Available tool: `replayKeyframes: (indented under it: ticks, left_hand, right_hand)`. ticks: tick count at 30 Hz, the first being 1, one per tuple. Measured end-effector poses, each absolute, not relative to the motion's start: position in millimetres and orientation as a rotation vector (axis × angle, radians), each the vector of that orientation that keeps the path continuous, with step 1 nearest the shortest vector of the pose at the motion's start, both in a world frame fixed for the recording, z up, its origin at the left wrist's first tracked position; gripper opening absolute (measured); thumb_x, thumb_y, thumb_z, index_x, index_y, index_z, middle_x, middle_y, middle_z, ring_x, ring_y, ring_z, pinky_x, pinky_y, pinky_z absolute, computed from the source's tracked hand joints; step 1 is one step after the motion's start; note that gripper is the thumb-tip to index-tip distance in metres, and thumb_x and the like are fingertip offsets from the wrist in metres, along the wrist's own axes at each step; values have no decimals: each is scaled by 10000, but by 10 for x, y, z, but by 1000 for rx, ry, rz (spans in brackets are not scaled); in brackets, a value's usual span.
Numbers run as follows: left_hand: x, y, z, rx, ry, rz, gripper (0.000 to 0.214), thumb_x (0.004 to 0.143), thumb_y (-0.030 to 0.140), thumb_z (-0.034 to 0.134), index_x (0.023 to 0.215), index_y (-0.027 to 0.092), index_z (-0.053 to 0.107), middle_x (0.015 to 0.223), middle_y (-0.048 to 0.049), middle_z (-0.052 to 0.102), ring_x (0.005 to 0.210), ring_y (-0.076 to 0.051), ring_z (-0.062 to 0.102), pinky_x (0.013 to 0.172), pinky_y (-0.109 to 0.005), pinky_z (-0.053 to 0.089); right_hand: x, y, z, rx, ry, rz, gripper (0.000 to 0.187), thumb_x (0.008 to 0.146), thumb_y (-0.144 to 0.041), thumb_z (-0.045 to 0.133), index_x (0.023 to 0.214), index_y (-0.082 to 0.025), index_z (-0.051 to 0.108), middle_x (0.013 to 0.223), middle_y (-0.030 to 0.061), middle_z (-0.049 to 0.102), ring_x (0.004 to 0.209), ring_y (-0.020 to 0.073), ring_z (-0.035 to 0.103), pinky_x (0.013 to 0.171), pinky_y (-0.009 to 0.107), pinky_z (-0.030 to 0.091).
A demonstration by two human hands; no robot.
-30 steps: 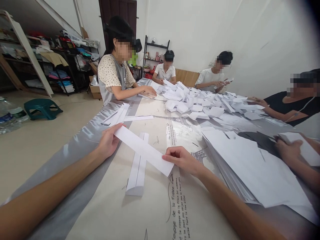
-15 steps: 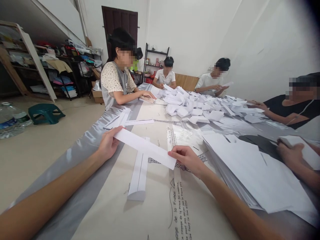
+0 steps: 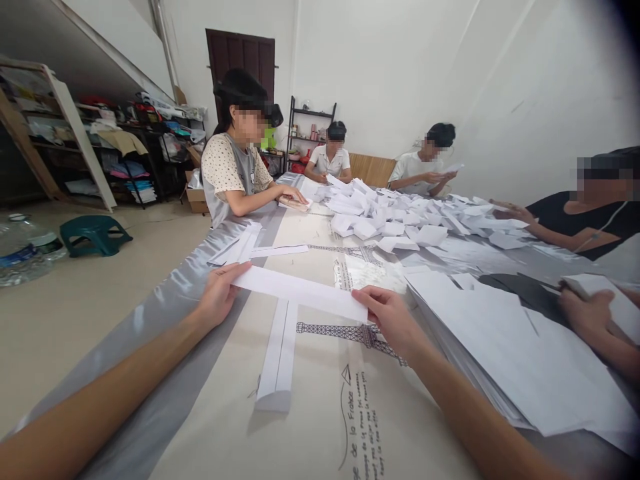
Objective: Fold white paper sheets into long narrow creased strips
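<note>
A flat white paper strip (image 3: 300,291) is held stretched between my two hands above the table. My left hand (image 3: 223,290) pinches its left end between thumb and fingers. At the other end, my right hand (image 3: 387,313) grips the strip's right edge. Beneath it lies a folded white paper piece (image 3: 277,360) with a line down its length and a curved near end; the strip hides its far end. Beyond my left hand rest several white paper strips (image 3: 243,243), and another thin strip (image 3: 280,251) lies beside them.
A printed tablecloth (image 3: 225,413) covers the table. A large heap of folded white papers (image 3: 390,210) fills the far middle. Stacked white sheets (image 3: 500,340) lie to the right, near a person's hand (image 3: 590,310) holding white paper. Several people sit around the table. A green stool (image 3: 95,235) stands left.
My right hand has moved slightly right and up, so the strip is now more level. The person at left has shifted a hand over the papers there.
</note>
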State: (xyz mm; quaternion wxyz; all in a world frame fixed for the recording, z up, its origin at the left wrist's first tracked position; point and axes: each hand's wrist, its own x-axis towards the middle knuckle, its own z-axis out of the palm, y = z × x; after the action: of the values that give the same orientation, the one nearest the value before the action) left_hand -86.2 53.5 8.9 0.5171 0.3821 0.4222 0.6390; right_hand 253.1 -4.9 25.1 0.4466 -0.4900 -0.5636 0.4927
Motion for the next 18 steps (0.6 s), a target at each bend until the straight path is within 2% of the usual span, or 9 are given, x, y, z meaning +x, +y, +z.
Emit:
replayKeyframes:
  ticks: [7,11,18]
  left_hand:
    - [-874,554,70,925,1036,1522,328,571,364,895,645,121,688,646,-3,616,607,-115,538,554,-205,429]
    - [-863,547,37,987,1034,1513,334,609,397,876,650,127,685,647,3,603,609,-115,518,565,-209,407]
    - [-958,569,26,1130,1071,1479,383,679,420,827,554,153,582,569,49,478,545,-96,399,513,-217,287]
  right_hand:
    - [2615,2,187,-1250,-1312,1130,373,846,-529,726,682,-207,633,692,-19,405,622,135,287,597,309,263]
    - [2630,26,166,-1252,-1324,1092,390,833,-538,731,655,-207,629,682,-13,450,614,134,309,585,307,255]
    - [2659,36,187,-1253,-1349,1062,457,748,-627,762,612,-214,619,613,-4,476,580,140,330,555,313,259]
